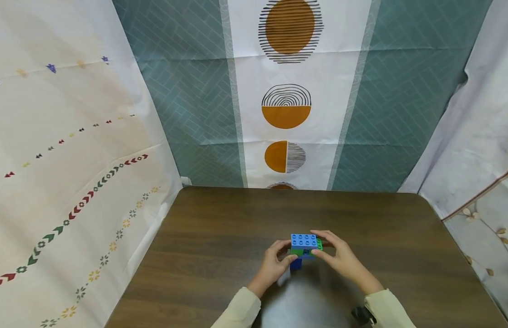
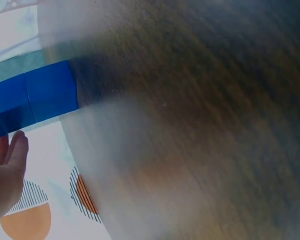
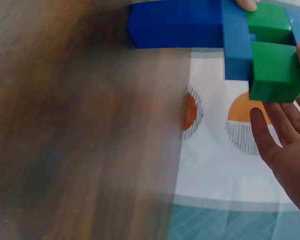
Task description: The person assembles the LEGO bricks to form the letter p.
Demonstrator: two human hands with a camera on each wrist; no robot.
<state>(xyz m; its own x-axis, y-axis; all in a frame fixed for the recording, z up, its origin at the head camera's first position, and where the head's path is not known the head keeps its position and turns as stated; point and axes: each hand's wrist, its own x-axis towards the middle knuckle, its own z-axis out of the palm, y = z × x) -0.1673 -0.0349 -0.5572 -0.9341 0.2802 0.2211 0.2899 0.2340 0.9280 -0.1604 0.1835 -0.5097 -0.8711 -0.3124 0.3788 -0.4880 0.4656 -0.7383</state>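
A toy brick structure stands on the wooden table in front of the person. On top is a light blue brick [image 1: 303, 240] with round studs, above green bricks [image 3: 276, 70]. Beneath them is a column of dark blue bricks [image 2: 52, 90], reaching down to the tabletop. The left hand [image 1: 270, 266] grips the structure's left side, its thumb near the front lower edge. From the right, the right hand [image 1: 342, 259] holds it between a thumb at the front and fingers behind. The far fingers of both hands are partly hidden in the head view.
The brown wooden table [image 1: 196, 255] extends around the structure. Behind it hangs a teal and white curtain [image 1: 196, 105] with orange circles. Patterned white cloths hang at the left [image 1: 73, 136] and right [image 1: 479, 136]. A dark band [image 1: 362, 314] sits at the right wrist.
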